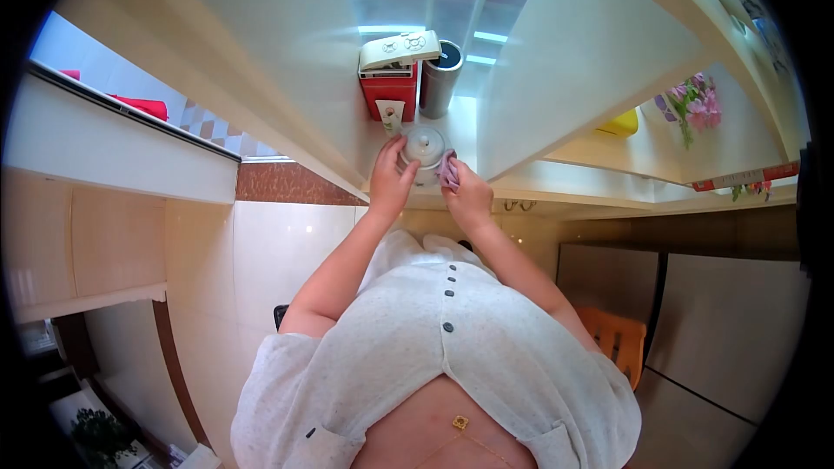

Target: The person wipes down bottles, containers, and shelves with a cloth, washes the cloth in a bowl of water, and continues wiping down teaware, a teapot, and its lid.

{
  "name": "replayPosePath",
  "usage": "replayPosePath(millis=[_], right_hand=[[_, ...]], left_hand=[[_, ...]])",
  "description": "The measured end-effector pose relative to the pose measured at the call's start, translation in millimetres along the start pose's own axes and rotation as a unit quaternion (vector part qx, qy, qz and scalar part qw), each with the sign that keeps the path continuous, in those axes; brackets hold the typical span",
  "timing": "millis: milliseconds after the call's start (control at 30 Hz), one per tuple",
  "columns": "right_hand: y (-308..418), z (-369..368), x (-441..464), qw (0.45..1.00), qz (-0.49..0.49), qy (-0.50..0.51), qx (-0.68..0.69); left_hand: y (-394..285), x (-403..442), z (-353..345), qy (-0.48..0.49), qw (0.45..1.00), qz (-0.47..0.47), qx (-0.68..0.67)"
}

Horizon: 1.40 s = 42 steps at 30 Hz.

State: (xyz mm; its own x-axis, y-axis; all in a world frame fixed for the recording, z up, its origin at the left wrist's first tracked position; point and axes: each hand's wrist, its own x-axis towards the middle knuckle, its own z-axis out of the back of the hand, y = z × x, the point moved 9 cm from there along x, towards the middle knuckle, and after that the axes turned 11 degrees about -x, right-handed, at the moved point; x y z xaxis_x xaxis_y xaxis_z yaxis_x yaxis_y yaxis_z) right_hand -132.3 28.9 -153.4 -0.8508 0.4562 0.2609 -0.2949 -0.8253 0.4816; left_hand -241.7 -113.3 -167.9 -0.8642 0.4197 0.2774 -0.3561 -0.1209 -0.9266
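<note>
A white lidded pot with a small knob on its lid stands on the cabinet shelf in front of me. My left hand curls round its left side, fingertips at the rim. Bunched in my right hand is a pinkish-purple cloth, held against the pot's right side. Behind the pot stand a red box and a grey metal cylinder. A cream-coloured remote control lies across the top of the box. The pot's lower part is mostly hidden.
White partitions rise on both sides of this shelf section. Over on the right shelf are a yellow object and pink flowers. An orange chair stands low at my right, before a grey refrigerator-like cabinet.
</note>
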Motion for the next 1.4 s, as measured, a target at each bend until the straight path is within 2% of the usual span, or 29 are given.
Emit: replayPosePath(millis=[33,100,133,200,233,300,333,400,433,500,633,667,700,733,800,900,1033,1133,1233,1400], right_hand=[[-2.3,-0.9,-2.4,1.000,0.002,0.003,0.001],[-6.4,1.7,-7.2,0.999,0.021,-0.022,0.041],[-10.3,-0.6,-9.1,0.999,0.024,-0.020,0.041],[-14.4,1.3,-13.7,0.996,0.037,-0.040,0.069],[-15.6,1.5,-15.5,0.996,0.040,-0.037,0.070],[-13.9,6.8,-18.9,0.991,0.066,-0.053,0.099],[-15.0,8.1,-19.4,0.991,0.069,-0.051,0.101],[-8.1,14.1,-21.9,0.986,0.117,-0.047,0.111],[-6.6,17.8,-22.7,0.986,0.119,-0.045,0.112],[4.4,31.3,-26.9,0.975,0.170,-0.050,0.136],[9.8,45.1,-27.5,0.969,0.181,-0.051,0.159],[12.7,52.2,-27.1,0.964,0.184,-0.061,0.180],[16.4,59.9,-26.3,0.959,0.188,-0.070,0.202],[19.3,65.2,-25.0,0.958,0.190,-0.070,0.203],[28.5,83.8,-25.2,0.945,0.233,-0.094,0.209],[34.4,113.7,-25.3,0.937,0.250,-0.083,0.230],[37.3,146.8,-33.6,0.921,0.295,-0.101,0.234],[37.1,155.9,-41.0,0.894,0.356,-0.067,0.264],[38.6,160.8,-48.1,0.872,0.397,-0.017,0.286],[44.2,164.6,-48.9,0.865,0.400,0.043,0.300]], left_hand=[[1.9,-2.2,0.5,-0.003,1.000,0.002,0.001],[19.5,-7.9,-0.5,-0.020,0.991,0.058,-0.116],[23.8,-10.7,-2.4,-0.023,0.991,0.059,-0.117],[57.1,-26.7,2.5,-0.102,0.959,0.210,-0.163],[59.1,-28.9,3.0,-0.106,0.958,0.211,-0.163],[80.7,-45.6,-10.8,-0.096,0.884,0.363,-0.279],[77.4,-45.2,-10.1,-0.100,0.884,0.363,-0.279],[83.0,-64.8,-28.5,-0.086,0.788,0.494,-0.357],[83.8,-65.1,-28.1,-0.088,0.787,0.494,-0.358],[85.7,-71.3,-40.3,-0.060,0.727,0.531,-0.431],[75.2,-66.3,-43.9,-0.013,0.721,0.508,-0.472],[65.8,-58.9,-46.1,0.024,0.719,0.485,-0.498],[50.0,-52.3,-46.8,0.061,0.715,0.461,-0.522],[39.1,-49.7,-44.1,0.059,0.716,0.460,-0.522],[-1.1,-35.2,-45.3,0.106,0.691,0.396,-0.595],[-42.5,-28.3,-30.8,0.132,0.721,0.362,-0.576],[-50.0,-38.9,-20.5,0.106,0.741,0.366,-0.553],[-64.1,-48.0,-6.6,0.055,0.799,0.323,-0.505],[-72.5,-71.1,-7.3,0.000,0.782,0.332,-0.528],[-91.6,-112.5,0.5,-0.116,0.766,0.302,-0.556]])
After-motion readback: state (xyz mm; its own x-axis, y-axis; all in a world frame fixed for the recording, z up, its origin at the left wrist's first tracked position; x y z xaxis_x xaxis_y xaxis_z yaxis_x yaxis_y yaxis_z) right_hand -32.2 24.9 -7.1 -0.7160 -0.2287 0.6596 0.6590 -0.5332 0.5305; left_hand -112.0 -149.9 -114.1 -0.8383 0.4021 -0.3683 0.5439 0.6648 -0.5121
